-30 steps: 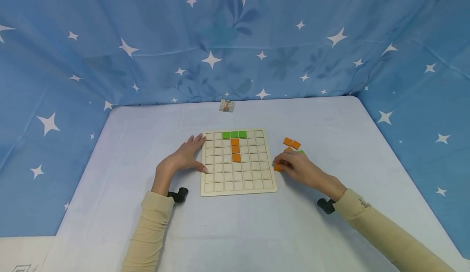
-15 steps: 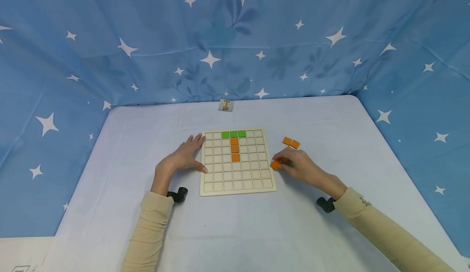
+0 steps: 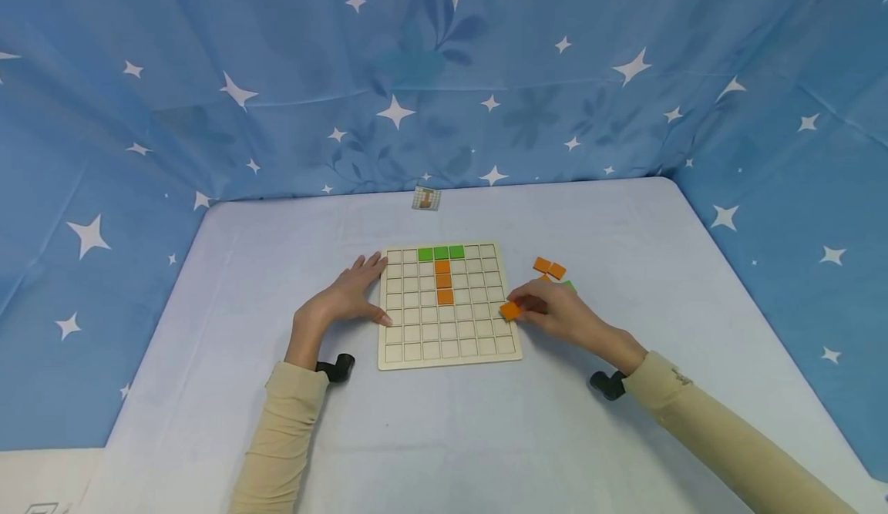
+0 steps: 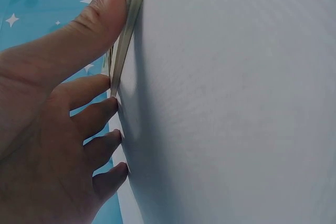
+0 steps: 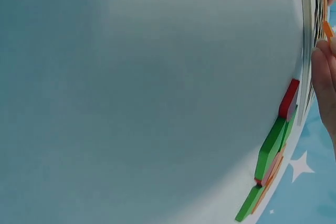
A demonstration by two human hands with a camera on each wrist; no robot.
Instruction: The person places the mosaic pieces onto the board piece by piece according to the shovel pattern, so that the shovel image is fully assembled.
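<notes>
A pale wooden grid board lies flat on the table. Three green tiles fill the middle of its far row, and three orange tiles run down from them in one column. My left hand rests along the board's left edge, thumb and fingers spread. Between the thumb and fingertips of my right hand is an orange square tile, pinched over the board's right edge. In the right wrist view, only the fingers and a sliver of the tile show.
Loose orange tiles lie right of the board, partly hidden by my right hand. Green tiles and a red tile show there in the right wrist view. A small patterned card lies near the table's far edge, before a blue star curtain.
My right hand has moved left with the orange tile, from beside the board to over its right edge. My left hand has stayed at the board's left edge.
</notes>
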